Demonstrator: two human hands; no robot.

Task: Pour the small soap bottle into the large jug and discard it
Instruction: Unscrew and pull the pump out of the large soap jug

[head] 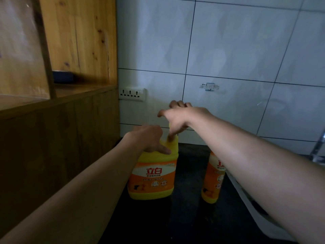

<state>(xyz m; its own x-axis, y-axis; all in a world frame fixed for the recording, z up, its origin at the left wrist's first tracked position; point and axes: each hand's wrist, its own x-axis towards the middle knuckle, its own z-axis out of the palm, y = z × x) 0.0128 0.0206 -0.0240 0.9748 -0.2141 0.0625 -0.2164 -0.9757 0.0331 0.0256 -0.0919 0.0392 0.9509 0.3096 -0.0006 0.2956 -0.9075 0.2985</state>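
Left hand (151,138) closed on the shoulder of the large jug (153,175), steadying it; right hand (177,118) above, fingers at the cap, grip unclear. Small soap bottle (212,178) just right. Better to brace firmly, twist slowly.

Dim light. Back wall (237,50): large pale grey-white tiles, dark grout lines. White multi-socket outlet (132,94) low on wall, just beside wooden cabinet (77,41) at left. Cabinet: knotty light pine, open shelf holding a dark blue object (63,77). Small sticker (210,86) on one tile. Countertop (186,199) dark, nearly black
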